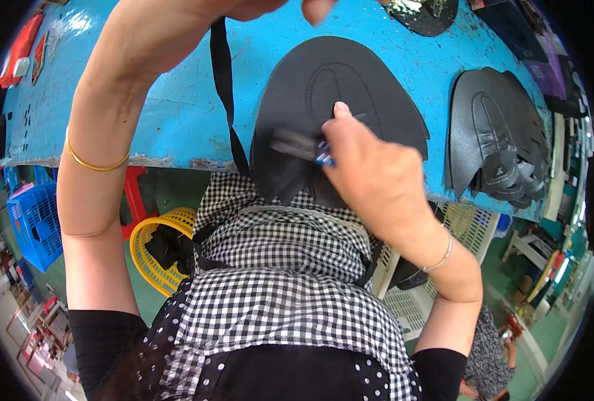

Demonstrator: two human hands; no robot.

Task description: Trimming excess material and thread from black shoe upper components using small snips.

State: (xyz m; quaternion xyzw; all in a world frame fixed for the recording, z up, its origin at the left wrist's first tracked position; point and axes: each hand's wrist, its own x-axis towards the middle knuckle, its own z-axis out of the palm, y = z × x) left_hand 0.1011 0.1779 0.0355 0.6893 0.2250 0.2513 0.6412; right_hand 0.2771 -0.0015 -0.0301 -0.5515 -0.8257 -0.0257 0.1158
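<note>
A black leather-like piece (290,87) with a rounded far end and stitched curved lines lies on the blue table, its near end hanging over the front edge toward my apron. Over its middle, my right hand (374,167) is closed around a small tool (297,145) with a blue part and a grey end blurred by motion; its exact kind does not show. The thumb points away from me along the piece. My left hand (260,7) is at the far edge of the picture, mostly cut off, with a fingertip showing. A black strap (221,73) hangs below it.
On the right of the blue table (177,127) lie stacked black stitched pieces (491,134). Another dark piece (427,17) is at the back. Beneath the table's edge stand a yellow basket (151,267), a blue crate (36,224) and a pale crate (471,230).
</note>
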